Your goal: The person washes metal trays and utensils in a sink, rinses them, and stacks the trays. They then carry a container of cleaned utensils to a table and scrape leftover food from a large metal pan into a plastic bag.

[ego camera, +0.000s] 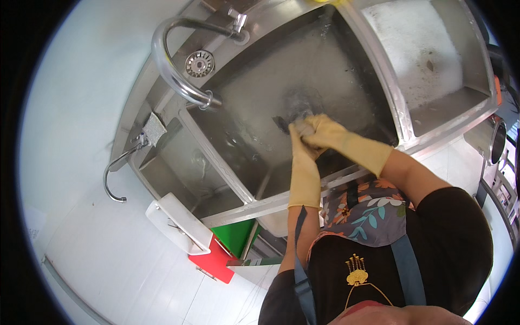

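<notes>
Both of my hands wear pale yellow rubber gloves and meet over the large middle basin of a stainless steel sink (390,81). My right hand (321,130) curls around a whitish thing that I cannot identify. My left hand (302,142) is against it from the other side, its fingers partly hidden. Just beyond the gloves, the cloudy water (264,81) is stirred up, with a dark patch beside my fingertips that I cannot make out. A curved chrome faucet (170,75) reaches over the basin's left edge.
A round metal sink strainer (199,63) lies on the back ledge. A smaller basin (183,170), a second faucet (106,178) and a silvery scouring pad (154,129) are at the left. Below stands a white plastic container (178,223). The right basin (438,109) holds foamy water.
</notes>
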{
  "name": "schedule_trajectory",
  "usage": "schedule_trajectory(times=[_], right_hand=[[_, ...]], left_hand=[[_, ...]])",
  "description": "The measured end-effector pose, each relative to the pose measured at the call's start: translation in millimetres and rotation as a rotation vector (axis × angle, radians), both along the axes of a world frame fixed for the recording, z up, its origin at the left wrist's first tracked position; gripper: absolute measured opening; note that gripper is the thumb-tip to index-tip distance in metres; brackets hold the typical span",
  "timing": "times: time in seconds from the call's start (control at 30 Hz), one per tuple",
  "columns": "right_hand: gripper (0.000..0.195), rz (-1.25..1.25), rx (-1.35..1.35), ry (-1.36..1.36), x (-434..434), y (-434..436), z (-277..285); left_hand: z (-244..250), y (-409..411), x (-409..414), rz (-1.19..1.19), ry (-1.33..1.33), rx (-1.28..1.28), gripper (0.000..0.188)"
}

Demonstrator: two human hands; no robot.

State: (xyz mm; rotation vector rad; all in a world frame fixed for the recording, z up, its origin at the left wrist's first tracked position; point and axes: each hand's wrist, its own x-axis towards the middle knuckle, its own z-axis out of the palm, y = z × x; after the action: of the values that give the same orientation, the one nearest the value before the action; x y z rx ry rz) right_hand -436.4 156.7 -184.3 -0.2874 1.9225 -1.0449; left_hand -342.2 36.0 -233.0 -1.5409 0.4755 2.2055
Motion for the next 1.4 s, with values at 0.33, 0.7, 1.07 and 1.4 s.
schedule_trajectory(times=[0.33, 0.7, 1.07, 1.4], right_hand=[[0.069, 0.099, -0.33, 0.161, 0.0, 11.8, 135.2], [0.075, -0.392, -0.913, -0.942, 15.6, -1.2, 63.9], [0.019, -0.565, -0.362, -0.103, -6.6, -12.6, 110.5], [0.018, -0.237, -0.564, 0.295, 6.4, -19.8, 92.0]], left_hand=[[127.5, -1.9, -6.0, 0.252, 0.024, -0.57, 0.041], [175.3, 10.3, -18.3, -0.804, 0.513, -1.703, 0.025], [151.1, 14.3, -29.2, 0.065, 0.343, -1.13, 0.046], [118.7, 6.8, -15.9, 0.393, 0.331, -0.343, 0.039]])
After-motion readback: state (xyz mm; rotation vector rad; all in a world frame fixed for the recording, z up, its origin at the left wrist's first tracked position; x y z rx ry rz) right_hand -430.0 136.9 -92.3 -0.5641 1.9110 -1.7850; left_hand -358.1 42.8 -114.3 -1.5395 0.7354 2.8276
